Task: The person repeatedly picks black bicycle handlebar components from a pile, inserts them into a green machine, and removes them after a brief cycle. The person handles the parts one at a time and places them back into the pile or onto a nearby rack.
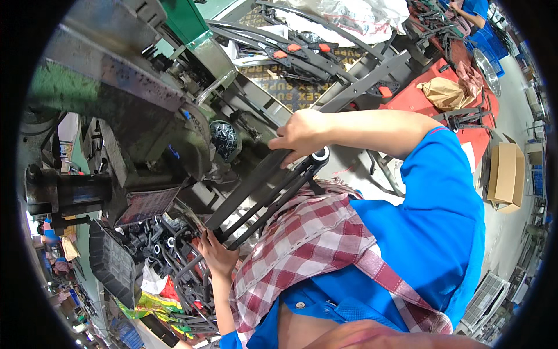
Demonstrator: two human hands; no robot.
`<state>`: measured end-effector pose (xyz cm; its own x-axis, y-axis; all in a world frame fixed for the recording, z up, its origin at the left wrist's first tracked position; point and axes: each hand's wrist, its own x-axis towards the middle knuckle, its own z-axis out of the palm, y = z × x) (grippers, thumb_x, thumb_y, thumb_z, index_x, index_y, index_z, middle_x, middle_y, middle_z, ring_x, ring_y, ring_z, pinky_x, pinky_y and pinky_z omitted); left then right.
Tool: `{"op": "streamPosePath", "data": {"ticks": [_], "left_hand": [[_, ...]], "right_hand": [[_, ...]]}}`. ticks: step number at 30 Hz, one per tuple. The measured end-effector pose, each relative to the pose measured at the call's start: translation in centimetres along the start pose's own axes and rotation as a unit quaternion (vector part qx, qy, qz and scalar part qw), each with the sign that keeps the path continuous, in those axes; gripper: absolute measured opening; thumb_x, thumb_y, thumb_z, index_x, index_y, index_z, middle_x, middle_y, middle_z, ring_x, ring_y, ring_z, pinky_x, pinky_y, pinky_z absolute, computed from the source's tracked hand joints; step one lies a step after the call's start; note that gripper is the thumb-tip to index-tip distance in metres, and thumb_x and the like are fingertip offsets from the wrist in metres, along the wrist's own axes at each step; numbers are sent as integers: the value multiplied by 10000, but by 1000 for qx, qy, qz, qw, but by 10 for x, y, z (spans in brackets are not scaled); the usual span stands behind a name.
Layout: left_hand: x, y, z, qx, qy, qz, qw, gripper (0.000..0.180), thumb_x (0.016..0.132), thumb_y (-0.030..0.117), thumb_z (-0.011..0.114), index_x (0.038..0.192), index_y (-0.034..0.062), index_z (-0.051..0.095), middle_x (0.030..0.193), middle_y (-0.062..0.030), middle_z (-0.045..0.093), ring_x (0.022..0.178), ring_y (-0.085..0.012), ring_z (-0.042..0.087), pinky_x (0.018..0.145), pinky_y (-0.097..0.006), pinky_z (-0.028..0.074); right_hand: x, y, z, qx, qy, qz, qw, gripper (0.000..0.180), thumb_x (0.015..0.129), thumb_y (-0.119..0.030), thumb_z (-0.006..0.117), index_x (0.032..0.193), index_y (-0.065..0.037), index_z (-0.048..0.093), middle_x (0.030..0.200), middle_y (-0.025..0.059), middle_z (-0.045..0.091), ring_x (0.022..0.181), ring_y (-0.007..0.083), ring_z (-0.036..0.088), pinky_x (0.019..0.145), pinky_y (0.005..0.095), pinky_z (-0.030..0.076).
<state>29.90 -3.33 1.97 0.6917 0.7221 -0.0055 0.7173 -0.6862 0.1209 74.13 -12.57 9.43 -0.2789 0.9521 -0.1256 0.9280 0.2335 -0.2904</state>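
A long black metal frame (247, 185), made of a flat bar with thinner tubes beside it, lies slantwise in front of my checked apron. My right hand (303, 137) is closed over its upper end, close to a white-rimmed round tube end (320, 154). At the lower end my left hand (218, 253) grips the same frame, its fingertips partly hidden behind the metal. Just beyond the frame stands a dark, greasy machine (157, 136). A round cup of small metal pins or rivets (224, 139) sits on the machine, left of my right hand.
Black frames with orange-red parts (308, 58) lie on a bench at the back. Below the machine are a black plastic crate (110, 259) and a heap of black metal parts (180, 264). A cardboard box (507, 176) stands right; another person's arm (468, 14) shows far right.
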Motion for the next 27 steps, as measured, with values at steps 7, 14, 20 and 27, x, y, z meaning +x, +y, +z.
{"op": "streamPosePath", "data": {"ticks": [7,14,20,27], "left_hand": [[1,-10,-10,6,-16,-28,999,939,638,314,819,1386,-90,420,1260,-263,519,1171,-423,511,1040,-482,375],[-7,-13,-30,11,56,-6,998,1015,648,319,854,1443,-65,354,1305,-258,501,1209,-403,492,1059,-483,346],[-25,-6,-24,-69,15,-79,994,1111,538,254,896,1464,-28,350,1275,-195,506,1166,-375,509,1031,-445,367],[-26,14,-37,-7,17,-7,1000,862,665,254,807,1415,19,454,1333,-244,452,1227,-410,436,1066,-486,329]], "right_hand": [[27,-9,20,-5,-8,-13,1000,534,836,-633,622,990,-123,640,690,135,651,724,377,669,628,489,527],[43,-10,18,-22,-26,12,999,552,832,-597,646,956,-59,666,701,135,664,709,352,686,629,467,549],[54,-5,18,-15,-28,-6,999,560,853,-609,627,985,-65,629,658,141,635,684,374,674,583,478,533],[60,-9,13,2,-70,7,998,576,849,-620,623,1018,-69,616,732,148,666,742,385,673,623,495,530]]}}
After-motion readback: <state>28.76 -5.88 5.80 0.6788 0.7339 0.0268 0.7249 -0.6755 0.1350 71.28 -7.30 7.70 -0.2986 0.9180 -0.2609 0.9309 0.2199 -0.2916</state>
